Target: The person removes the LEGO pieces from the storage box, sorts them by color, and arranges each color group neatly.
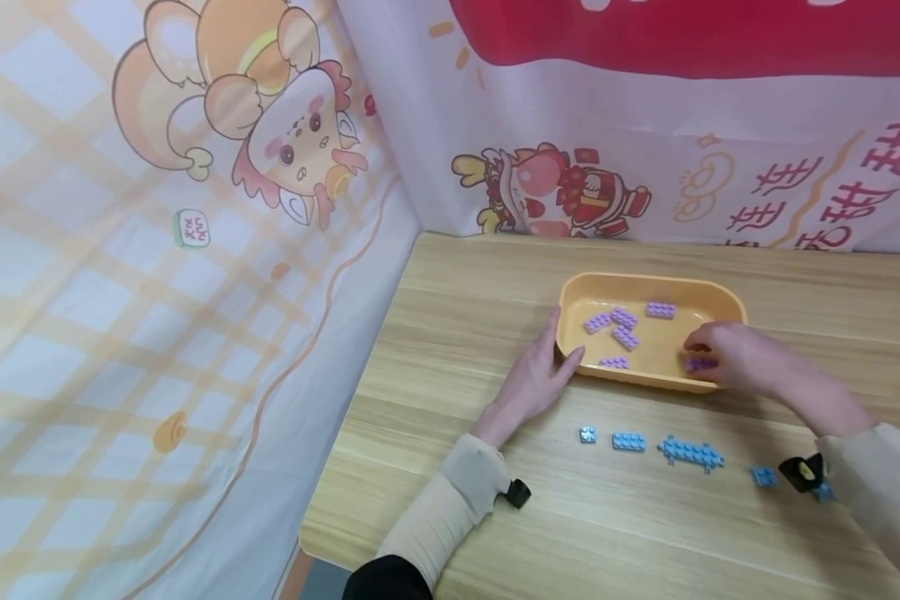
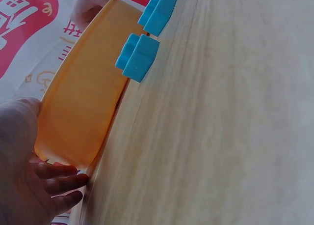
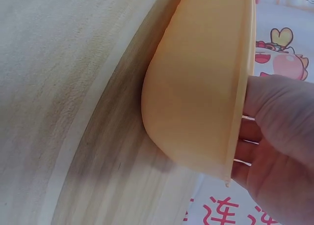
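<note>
A shallow orange-yellow tray holds several purple building bricks. My left hand rests against the tray's left end, its thumb by the front wall; in the left wrist view its fingers extend loosely beside the end wall. My right hand reaches over the right end of the tray, fingers bent down inside. Right under it lies a purple brick, partly covered. In the right wrist view the tray wall hides the fingertips, so I cannot tell whether they pinch that brick.
In front of the tray, blue bricks lie in a row: a small square one, a longer one, a joined piece with side studs and another square one. One more blue piece shows beneath the right sleeve. Printed cloth hangs behind.
</note>
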Available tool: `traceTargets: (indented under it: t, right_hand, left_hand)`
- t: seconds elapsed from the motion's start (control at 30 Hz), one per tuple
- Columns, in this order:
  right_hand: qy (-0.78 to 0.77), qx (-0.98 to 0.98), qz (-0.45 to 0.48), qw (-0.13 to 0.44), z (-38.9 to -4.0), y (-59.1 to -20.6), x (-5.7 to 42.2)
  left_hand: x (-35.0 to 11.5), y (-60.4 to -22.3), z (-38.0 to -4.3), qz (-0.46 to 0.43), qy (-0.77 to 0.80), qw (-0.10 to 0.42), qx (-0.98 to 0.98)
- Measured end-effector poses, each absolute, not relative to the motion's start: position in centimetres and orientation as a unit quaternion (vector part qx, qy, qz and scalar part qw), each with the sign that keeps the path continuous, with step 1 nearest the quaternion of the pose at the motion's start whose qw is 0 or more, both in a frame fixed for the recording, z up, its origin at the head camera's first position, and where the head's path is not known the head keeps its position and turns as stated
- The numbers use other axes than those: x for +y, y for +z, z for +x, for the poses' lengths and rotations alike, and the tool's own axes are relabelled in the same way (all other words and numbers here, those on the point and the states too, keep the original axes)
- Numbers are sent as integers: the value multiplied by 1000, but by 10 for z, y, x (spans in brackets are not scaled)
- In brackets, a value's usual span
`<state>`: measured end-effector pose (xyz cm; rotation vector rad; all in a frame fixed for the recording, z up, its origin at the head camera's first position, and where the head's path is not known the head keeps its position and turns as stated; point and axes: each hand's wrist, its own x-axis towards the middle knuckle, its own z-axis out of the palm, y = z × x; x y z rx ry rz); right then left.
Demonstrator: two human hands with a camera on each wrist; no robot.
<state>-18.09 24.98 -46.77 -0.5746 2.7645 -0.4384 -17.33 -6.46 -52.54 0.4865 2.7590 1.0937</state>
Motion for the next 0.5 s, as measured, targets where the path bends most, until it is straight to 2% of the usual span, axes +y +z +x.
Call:
traceTargets:
  t: [0.5]
  right_hand:
    - [-139, 950, -229, 159, -192, -474, 249]
  left_hand:
    - [-64, -525, -172, 159, 365, 69, 915]
